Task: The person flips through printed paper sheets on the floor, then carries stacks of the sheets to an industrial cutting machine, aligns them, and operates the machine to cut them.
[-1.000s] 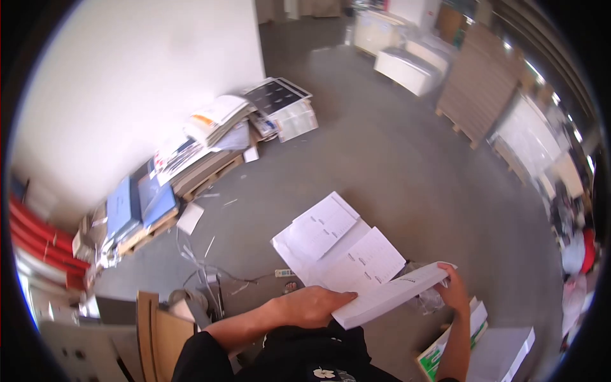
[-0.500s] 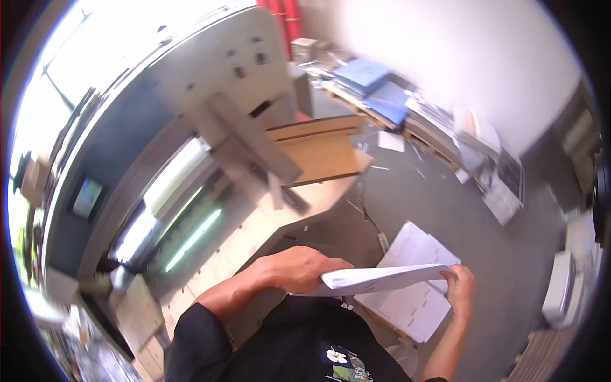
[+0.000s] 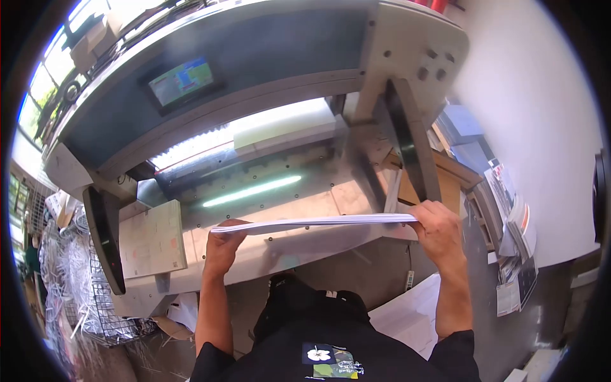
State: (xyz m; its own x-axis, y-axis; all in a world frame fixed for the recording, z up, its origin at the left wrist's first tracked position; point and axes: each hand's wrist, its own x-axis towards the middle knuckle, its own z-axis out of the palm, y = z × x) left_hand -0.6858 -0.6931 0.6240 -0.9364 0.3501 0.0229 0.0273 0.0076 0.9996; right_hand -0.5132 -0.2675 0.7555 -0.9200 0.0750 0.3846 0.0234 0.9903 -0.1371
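A thin stack of white paper sheets spans the space between my hands, seen nearly edge-on. My left hand pinches its left end, and my right hand grips the right end. Behind the stack is the metal bed of a large cutting machine, dotted with small round holes. A lit screen sits on the machine's front panel. More white sheets lie low on the right, partly hidden by my body and right arm.
A pale block rests on the bed's left wing. Dark upright guards flank the bed. A wire basket of paper strips stands at left. Stacked paper and boards line the right wall.
My view has turned left to face the machine. The paper stack, earlier held bent over the pile on the right, is now stretched level in front of the bed.
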